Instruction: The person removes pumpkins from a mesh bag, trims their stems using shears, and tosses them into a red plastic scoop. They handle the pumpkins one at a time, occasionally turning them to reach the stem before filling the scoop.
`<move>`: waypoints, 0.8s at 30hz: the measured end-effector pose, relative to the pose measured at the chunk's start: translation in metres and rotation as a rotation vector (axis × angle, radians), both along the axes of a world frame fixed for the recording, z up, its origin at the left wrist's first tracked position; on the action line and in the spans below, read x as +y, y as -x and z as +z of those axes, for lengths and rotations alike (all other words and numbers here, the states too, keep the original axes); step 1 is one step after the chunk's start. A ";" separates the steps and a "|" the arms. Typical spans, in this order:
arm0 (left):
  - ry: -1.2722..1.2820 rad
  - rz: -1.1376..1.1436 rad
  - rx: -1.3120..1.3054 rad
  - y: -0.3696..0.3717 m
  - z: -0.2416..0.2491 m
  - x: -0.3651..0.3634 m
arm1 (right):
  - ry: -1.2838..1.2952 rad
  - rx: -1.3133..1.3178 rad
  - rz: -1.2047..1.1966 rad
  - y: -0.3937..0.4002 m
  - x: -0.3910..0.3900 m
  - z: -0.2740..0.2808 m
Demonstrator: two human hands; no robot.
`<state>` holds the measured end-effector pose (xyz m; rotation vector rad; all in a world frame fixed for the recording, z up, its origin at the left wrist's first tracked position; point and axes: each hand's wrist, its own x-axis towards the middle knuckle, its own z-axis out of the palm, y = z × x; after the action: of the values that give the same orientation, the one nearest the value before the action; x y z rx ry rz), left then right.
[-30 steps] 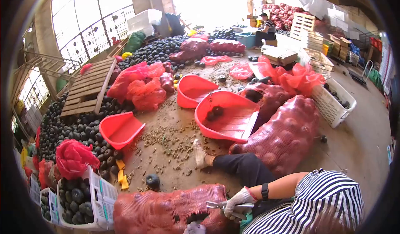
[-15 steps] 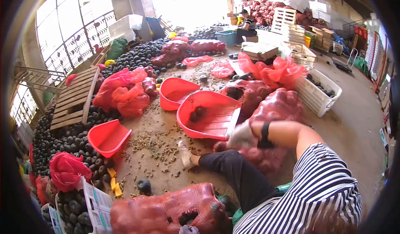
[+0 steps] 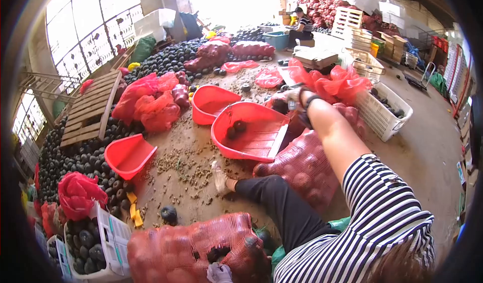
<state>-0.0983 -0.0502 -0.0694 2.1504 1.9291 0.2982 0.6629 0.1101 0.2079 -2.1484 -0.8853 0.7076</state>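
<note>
The left hand (image 3: 220, 273), gloved, is at the torn opening in a red mesh sack of squash (image 3: 171, 250), which lies on its side at the bottom of the view. Its fingers look curled, but whether they grip the netting cannot be told; the frame's lower edge cuts off the wrist and part of the sack. Through the hole, dark squash (image 3: 216, 254) show, their number unclear.

The right hand (image 3: 293, 95), also gloved, is at the end of an outstretched arm, beyond a large red scoop (image 3: 251, 132) and near a crumpled heap of red netting (image 3: 342, 84). It is too small and blurred to show whether it is closed or what it holds; a dark shape by the fingers cannot be made out. The forearm hides part of a second full mesh sack (image 3: 302, 162), and the bent leg in dark trousers (image 3: 282, 202) covers its lower edge. Two dark squash (image 3: 235, 129) sit in the scoop. Glare washes out the doorway (image 3: 234, 6) behind.
</note>
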 end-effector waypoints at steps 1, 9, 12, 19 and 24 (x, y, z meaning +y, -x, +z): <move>0.090 0.019 0.003 0.001 0.000 -0.003 | 0.101 -0.214 0.203 0.010 0.048 -0.014; -0.013 0.100 -0.060 -0.009 0.009 -0.014 | 0.307 0.327 0.663 0.379 0.085 -0.065; -0.086 0.091 -0.066 -0.006 -0.013 -0.022 | 0.627 0.558 1.104 0.483 0.025 -0.103; -0.083 0.034 -0.144 -0.007 0.011 -0.023 | 1.114 0.598 1.391 0.549 -0.040 -0.120; -0.058 0.045 -0.200 -0.013 0.030 -0.025 | 1.104 0.767 1.264 0.562 -0.023 -0.163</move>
<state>-0.0855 -0.0757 -0.0395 2.0272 1.8782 0.5609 0.1013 0.0867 0.0445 -1.4336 -1.5190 2.9161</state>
